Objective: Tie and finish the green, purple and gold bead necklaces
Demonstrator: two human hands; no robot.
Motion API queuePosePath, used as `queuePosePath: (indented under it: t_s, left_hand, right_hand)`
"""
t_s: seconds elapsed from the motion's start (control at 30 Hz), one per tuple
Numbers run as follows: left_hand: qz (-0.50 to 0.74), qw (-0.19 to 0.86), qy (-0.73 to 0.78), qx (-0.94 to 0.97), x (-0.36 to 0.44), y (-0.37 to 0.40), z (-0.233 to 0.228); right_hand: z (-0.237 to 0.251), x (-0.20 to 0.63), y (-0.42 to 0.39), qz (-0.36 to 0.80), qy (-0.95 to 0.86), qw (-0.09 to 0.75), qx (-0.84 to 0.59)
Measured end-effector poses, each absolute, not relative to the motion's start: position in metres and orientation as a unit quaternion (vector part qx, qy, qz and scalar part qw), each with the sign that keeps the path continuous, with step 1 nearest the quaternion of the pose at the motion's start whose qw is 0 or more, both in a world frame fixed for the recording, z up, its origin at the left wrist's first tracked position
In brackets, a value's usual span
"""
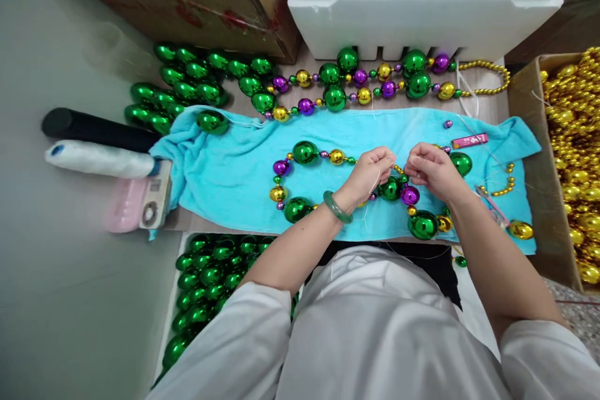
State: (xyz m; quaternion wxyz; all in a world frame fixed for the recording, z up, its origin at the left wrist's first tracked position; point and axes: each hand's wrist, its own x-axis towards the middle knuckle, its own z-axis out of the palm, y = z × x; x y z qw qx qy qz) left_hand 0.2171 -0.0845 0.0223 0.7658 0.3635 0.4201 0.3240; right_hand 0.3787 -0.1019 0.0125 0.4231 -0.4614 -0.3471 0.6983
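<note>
My left hand (375, 167), below a green bangle (337, 207) on the wrist, is closed in a pinch on a thin white thread (367, 215) that hangs from its fingers. Close beside it, my right hand (429, 165) also pinches at the thread, though its fingertips hide most of the hold. Small gold beads (399, 170) show between the two hands. Beneath them a bead necklace (282, 167) of green, purple and gold balls lies looped on a turquoise towel (234, 181). A large green bead (423, 225) rests below my right hand.
A finished-looking bead string (360, 78) lies behind the towel, before a white foam box (422, 12) of beads. Right are a pink packet (470, 140), scissors (497, 212) and a carton (529, 175) of gold beads. Green beads (210, 275) and a thread roll (100, 159) are left.
</note>
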Motion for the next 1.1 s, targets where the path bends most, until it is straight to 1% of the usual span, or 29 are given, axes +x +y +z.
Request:
queuePosePath:
  t_s: [0.13, 0.27, 0.47, 0.53, 0.67, 0.73, 0.8, 0.87, 0.93, 1.0, 1.1]
  left_hand:
    - [0.32, 0.752, 0.426, 0.389, 0.224, -0.074, 0.041]
    - [0.305, 0.722, 0.4, 0.475, 0.228, -0.059, 0.061]
    - [0.286, 0.657, 0.416, 0.56, 0.24, -0.029, 0.06]
    - [0.305, 0.626, 0.422, 0.581, 0.243, -0.021, 0.058]
    - [0.413, 0.513, 0.458, 0.598, 0.234, -0.022, 0.056]
    - [0.406, 0.475, 0.5, 0.6, 0.226, -0.031, 0.053]
    - [0.334, 0.508, 0.526, 0.595, 0.221, -0.042, 0.047]
    - [0.252, 0.598, 0.516, 0.559, 0.219, -0.052, 0.04]
    - [0.215, 0.678, 0.494, 0.499, 0.221, -0.057, 0.034]
    - [0.219, 0.702, 0.495, 0.462, 0.224, -0.058, 0.032]
    - [0.225, 0.685, 0.512, 0.467, 0.227, -0.057, 0.033]
  right_hand:
    - [0.016, 0.373, -0.097, 0.703, -0.346, 0.412, -0.466]
    - [0.021, 0.372, -0.094, 0.718, -0.334, 0.422, -0.442]
    - [0.012, 0.372, -0.096, 0.709, -0.356, 0.415, -0.444]
    - [0.01, 0.37, -0.096, 0.697, -0.356, 0.421, -0.458]
    - [0.012, 0.366, -0.094, 0.677, -0.304, 0.47, -0.479]
    - [0.012, 0.364, -0.093, 0.668, -0.272, 0.498, -0.482]
    - [0.012, 0.363, -0.092, 0.666, -0.249, 0.516, -0.477]
    - [0.011, 0.363, -0.091, 0.666, -0.238, 0.526, -0.472]
    - [0.011, 0.363, -0.092, 0.664, -0.236, 0.53, -0.472]
    - [0.012, 0.364, -0.093, 0.667, -0.24, 0.525, -0.472]
    - [0.016, 0.365, -0.094, 0.68, -0.242, 0.515, -0.462]
